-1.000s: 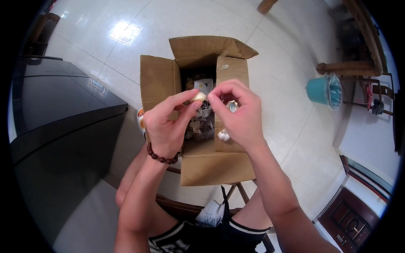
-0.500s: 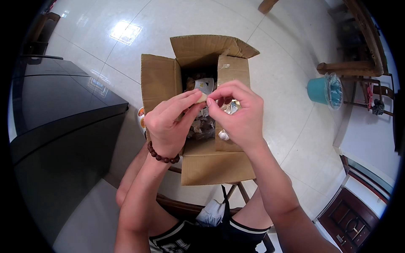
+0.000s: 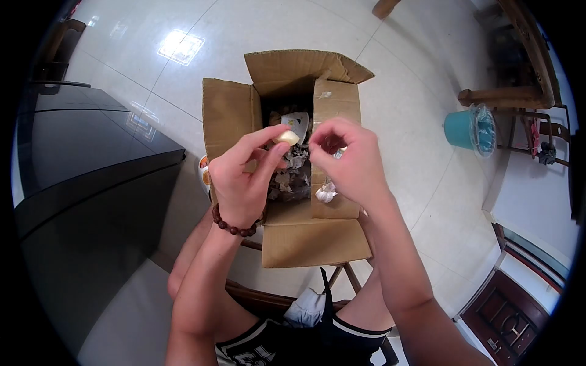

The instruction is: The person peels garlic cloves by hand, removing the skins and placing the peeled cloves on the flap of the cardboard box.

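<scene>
Above pale floor tiles (image 3: 403, 85), the left hand (image 3: 238, 174) pinches a garlic clove (image 3: 289, 138); the right hand (image 3: 353, 160), fingertips narrowed, is near.

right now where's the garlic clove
In the head view, the garlic clove is pinched in the left hand over the open cardboard box, just left of the right hand.

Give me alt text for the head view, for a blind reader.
A person's left hand pinches a pale garlic clove above an open cardboard box of scraps, the right hand close beside it. More garlic lies on the box's right flap.
</scene>
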The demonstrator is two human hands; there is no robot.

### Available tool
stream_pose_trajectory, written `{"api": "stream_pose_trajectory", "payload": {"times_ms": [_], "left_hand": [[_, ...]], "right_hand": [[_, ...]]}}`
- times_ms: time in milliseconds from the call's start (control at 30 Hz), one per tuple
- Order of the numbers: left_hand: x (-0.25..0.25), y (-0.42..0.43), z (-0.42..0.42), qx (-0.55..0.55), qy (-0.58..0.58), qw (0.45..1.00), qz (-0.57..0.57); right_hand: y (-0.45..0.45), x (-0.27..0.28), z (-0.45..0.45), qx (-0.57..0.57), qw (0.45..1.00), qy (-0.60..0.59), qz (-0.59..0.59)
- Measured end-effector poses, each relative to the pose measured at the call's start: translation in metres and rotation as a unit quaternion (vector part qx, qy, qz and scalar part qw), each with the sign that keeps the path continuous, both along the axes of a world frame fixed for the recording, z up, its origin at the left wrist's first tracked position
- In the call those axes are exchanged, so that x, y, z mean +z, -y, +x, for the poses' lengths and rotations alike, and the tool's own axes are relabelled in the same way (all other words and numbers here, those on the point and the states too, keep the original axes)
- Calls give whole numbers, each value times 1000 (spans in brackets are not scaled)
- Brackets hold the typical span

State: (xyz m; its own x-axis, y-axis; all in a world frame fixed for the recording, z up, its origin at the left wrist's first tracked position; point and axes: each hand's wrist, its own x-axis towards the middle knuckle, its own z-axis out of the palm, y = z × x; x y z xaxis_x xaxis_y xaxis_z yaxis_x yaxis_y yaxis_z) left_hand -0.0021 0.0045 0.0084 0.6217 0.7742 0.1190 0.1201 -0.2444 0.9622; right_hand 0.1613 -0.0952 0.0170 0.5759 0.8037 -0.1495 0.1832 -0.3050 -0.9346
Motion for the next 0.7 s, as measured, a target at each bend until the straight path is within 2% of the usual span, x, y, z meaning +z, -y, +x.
{"api": "stream_pose_trajectory", "payload": {"times_ms": [67, 100, 167, 200, 233, 300, 367, 500, 567, 633, 667, 700], "left_hand": [[-2, 1, 2, 31, 61, 989, -131], [-2, 0, 4, 30, 62, 989, -131], [0, -2, 6, 45, 70, 971, -224], [-2, -3, 5, 44, 70, 971, -223], [-6, -4, 4, 35, 43, 970, -237], [-14, -2, 4, 25, 17, 968, -251], [-20, 3, 5, 7, 27, 960, -279], [-24, 6, 10, -7, 20, 950, -313], [-18, 5, 17, 14, -30, 940, -341], [-22, 6, 22, 11, -43, 941, -335], [-26, 6, 24, 8, -60, 943, -328], [-31, 7, 27, -4, -57, 947, -316]], "right_hand": [[4, -2, 7, 122, 991, 3, -56], [4, -1, 8, 121, 991, 4, -56], [4, 3, 10, 134, 986, 51, -81], [3, 7, 8, 134, 986, 52, -81], [0, 11, 4, 104, 994, -20, -25], [-2, 13, 2, 72, 993, -90, 32], [0, 6, 3, 137, 988, -38, 53], [4, -6, 15, 140, 989, 14, 47], [4, -11, 32, 18, 1000, -1, -11], [7, -38, 64, -76, 997, -7, -24], [10, -52, 76, -76, 997, -6, -24], [14, -66, 86, -71, 993, 63, -63]]}}
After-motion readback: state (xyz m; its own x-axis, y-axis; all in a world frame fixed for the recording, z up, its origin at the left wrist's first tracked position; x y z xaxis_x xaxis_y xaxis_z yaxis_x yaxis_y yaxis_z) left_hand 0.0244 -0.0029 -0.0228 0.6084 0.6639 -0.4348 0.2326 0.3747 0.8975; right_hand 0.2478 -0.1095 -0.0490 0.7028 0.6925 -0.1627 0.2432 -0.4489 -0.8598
